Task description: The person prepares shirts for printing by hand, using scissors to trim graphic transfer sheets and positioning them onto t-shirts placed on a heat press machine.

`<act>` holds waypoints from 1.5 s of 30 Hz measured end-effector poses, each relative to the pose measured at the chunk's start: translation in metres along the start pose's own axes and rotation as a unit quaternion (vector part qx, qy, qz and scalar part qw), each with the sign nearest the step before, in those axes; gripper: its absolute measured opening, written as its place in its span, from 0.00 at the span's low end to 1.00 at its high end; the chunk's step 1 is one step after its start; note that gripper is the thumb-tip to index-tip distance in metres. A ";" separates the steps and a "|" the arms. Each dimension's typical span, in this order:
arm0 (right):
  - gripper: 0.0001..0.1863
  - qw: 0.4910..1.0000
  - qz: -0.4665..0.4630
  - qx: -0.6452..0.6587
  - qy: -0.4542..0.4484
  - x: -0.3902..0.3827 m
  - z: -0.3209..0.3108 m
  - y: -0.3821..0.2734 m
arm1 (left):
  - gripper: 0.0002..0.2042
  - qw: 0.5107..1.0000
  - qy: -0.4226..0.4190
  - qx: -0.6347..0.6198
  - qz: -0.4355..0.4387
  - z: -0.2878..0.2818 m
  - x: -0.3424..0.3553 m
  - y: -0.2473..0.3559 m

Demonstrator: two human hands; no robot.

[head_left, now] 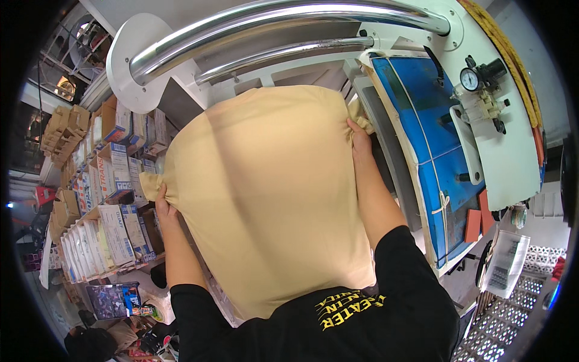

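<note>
A plain tan T-shirt (289, 181) is spread wide in front of me, its body reaching from the machine's near side down to my chest. What lies beneath the cloth is hidden, though a darker band shows through it. My left hand (166, 204) is closed on the shirt's left edge, just below a bunched sleeve. Farther away, my right hand (360, 140) grips the right edge beside the other gathered sleeve. Some fingers of both hands are hidden by the fabric.
Thick chrome bars (289, 30) of a white machine cross the far side. To the right stand a blue panel (422, 139) tied with cord and a pressure gauge (468, 79). Cardboard boxes (114, 175) fill shelves at left. A person's dark-haired head (90, 345) shows at lower left.
</note>
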State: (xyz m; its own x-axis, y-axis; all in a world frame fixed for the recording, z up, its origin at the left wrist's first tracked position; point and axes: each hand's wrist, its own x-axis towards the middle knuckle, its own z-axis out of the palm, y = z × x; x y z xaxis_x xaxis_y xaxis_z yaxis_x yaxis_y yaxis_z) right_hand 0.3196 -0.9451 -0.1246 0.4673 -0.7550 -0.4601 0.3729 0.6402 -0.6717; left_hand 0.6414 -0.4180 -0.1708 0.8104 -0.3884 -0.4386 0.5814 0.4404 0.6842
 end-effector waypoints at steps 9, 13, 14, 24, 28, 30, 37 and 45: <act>0.15 0.995 0.020 -0.096 0.000 0.048 -0.052 -0.009 | 0.18 0.992 0.103 -0.017 0.077 0.032 -0.004 -0.023; 0.18 0.992 0.014 -0.118 0.045 0.043 -0.051 -0.015 | 0.20 0.996 0.050 -0.063 0.050 0.037 -0.002 -0.028; 0.19 0.992 0.007 -0.113 0.048 0.045 -0.054 -0.014 | 0.19 0.995 0.051 -0.066 0.049 0.042 -0.003 -0.030; 0.21 0.732 -0.270 -0.617 0.101 -0.006 -0.006 0.010 | 0.27 0.725 0.289 0.591 0.203 0.081 -0.032 -0.053; 0.20 0.858 -0.126 -0.497 0.022 -0.075 -0.025 0.006 | 0.27 0.754 0.187 0.573 0.263 0.059 -0.093 -0.069; 0.19 0.876 -0.037 -0.481 -0.019 -0.137 -0.080 0.007 | 0.21 0.822 0.094 0.528 0.193 0.066 -0.175 -0.079; 0.17 0.932 0.074 -0.353 0.023 -0.294 -0.198 -0.002 | 0.19 0.934 0.082 0.348 -0.020 -0.039 -0.350 -0.148; 0.16 0.975 0.111 -0.169 -0.094 -0.293 -0.239 -0.010 | 0.16 0.983 -0.050 0.149 -0.099 -0.075 -0.363 -0.126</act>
State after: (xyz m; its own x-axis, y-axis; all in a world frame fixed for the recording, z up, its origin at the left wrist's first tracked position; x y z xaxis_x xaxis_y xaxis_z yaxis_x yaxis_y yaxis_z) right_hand -0.0123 -0.7641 -0.1217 0.6575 -0.5425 -0.5229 -0.0246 0.6782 -0.7345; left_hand 0.2799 -0.2717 -0.1415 0.6637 -0.5260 -0.5317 0.6678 0.0966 0.7380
